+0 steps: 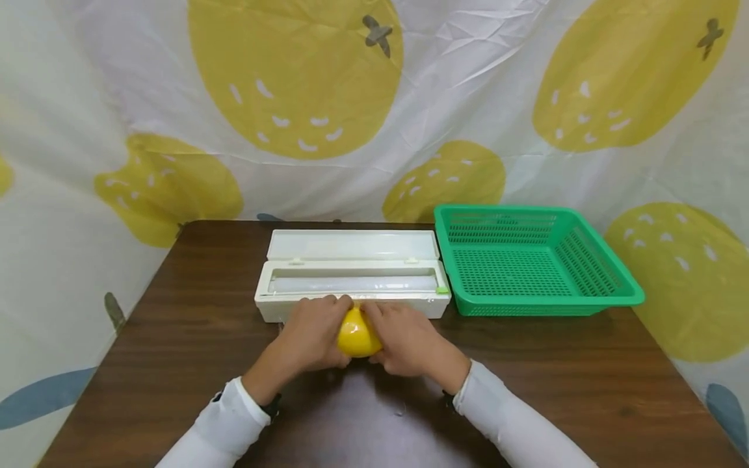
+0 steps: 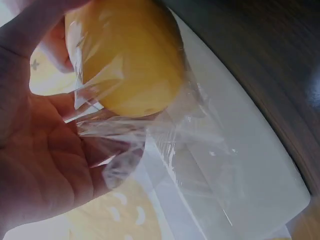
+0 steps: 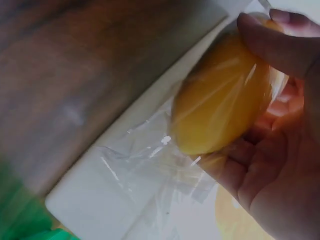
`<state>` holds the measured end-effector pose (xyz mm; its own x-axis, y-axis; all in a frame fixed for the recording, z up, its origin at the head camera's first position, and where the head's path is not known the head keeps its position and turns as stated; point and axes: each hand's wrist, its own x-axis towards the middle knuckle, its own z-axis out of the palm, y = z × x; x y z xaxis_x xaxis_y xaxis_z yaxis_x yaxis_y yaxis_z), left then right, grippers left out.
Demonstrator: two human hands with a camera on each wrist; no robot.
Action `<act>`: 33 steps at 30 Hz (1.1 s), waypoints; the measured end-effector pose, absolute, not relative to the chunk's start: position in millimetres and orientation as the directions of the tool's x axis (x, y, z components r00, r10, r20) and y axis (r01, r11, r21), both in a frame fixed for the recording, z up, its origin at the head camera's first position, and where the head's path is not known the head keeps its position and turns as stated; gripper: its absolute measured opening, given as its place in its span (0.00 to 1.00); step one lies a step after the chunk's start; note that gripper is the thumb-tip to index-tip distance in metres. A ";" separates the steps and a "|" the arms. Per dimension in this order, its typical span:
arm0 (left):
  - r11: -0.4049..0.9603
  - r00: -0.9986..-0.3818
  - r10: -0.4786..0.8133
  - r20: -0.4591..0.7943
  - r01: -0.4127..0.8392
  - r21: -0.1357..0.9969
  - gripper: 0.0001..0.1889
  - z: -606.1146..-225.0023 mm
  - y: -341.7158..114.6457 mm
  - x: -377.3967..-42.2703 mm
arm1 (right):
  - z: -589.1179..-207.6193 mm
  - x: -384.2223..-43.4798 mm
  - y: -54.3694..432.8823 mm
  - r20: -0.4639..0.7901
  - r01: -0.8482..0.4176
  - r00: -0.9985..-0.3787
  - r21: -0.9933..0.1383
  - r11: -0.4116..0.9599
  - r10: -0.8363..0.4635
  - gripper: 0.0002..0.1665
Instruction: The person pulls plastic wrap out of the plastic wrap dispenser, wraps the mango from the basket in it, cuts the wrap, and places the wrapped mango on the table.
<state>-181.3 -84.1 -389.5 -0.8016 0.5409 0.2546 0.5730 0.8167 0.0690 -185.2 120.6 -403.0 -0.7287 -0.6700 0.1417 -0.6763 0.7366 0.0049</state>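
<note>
A yellow lemon [image 1: 358, 335], partly covered in clear cling film [image 2: 135, 130], is held between both hands just in front of a white cling film dispenser [image 1: 351, 307]. My left hand [image 1: 313, 333] grips its left side, the thumb on the near side and the fingers behind it. From the right, my right hand [image 1: 408, 338] holds the fruit with the thumb along it, as the right wrist view shows. Loose film [image 3: 135, 160] spreads from the lemon across the dispenser's front. The fingertips behind the fruit are partly hidden.
The dispenser's lid [image 1: 354, 245] is raised, showing a film roll [image 1: 354, 283] inside and a green slider [image 1: 441, 290] at its right end. Right beside it stands a green plastic basket [image 1: 547, 301]. A lemon-print cloth [image 1: 328, 188] hangs behind the dark wooden table [image 1: 193, 338].
</note>
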 end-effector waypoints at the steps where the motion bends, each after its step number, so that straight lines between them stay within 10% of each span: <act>1: 0.822 -0.807 0.539 0.243 0.567 0.059 0.39 -389.2 -83.2 -180.5 | -400.8 -186.0 120.8 0.126 -0.676 -0.730 0.006 0.736 -0.672 0.45; 10: 0.898 -0.876 0.435 0.210 0.438 -0.034 0.49 -398.8 -70.6 -175.0 | -390.3 -194.2 118.8 0.056 -0.684 -0.729 -0.069 0.726 -0.682 0.43; 33: 0.850 -0.803 0.513 0.303 0.525 -0.050 0.41 -389.2 -75.2 -172.4 | -377.7 -206.7 126.2 -0.100 -0.622 -0.736 -0.287 0.728 -0.669 0.41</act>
